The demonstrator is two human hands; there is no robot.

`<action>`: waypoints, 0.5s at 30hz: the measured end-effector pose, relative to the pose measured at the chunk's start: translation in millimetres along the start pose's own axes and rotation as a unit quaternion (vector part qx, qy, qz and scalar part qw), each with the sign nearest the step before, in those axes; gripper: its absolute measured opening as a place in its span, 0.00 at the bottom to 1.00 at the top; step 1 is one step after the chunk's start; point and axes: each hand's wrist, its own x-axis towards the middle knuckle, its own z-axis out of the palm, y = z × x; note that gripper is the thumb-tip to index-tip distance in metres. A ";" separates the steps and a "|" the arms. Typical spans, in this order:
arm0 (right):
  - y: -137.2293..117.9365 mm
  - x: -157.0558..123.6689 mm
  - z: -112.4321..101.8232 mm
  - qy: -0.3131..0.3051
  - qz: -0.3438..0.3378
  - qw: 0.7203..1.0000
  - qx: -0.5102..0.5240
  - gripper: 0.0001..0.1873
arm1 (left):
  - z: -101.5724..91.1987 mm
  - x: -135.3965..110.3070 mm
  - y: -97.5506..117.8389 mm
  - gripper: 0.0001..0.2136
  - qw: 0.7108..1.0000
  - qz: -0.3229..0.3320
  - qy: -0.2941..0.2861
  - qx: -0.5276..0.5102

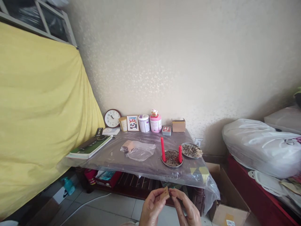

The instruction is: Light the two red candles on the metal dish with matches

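My left hand (152,205) grips a small tan cardboard matchbox (165,193) in front of the table's near edge. Close beside its right end, the fingertips of my right hand (184,205) are pinched together; what they hold, if anything, is too small to make out. Beyond my hands, a round metal plate (172,164) full of dark bits bears a taller red candle (163,150) on its left and a shorter red candle (180,154) on its right. I see no flame on either. Thin wooden sticks (198,153) lie on a second metal plate (185,154) behind.
The low table (101,158) has a clear plastic cover. A plastic bag (143,151) with a small brown box (127,146) lies mid-table. Along the wall stand a clock (113,118), tins (144,123) and an open carton (178,125). A cardboard box (229,208) sits at right.
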 end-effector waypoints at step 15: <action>-7.8 10.2 -2.5 0.036 -0.017 0.999 0.005 0.08 | 2.6 -2.0 2.8 0.19 1.000 -0.010 -0.004 0.013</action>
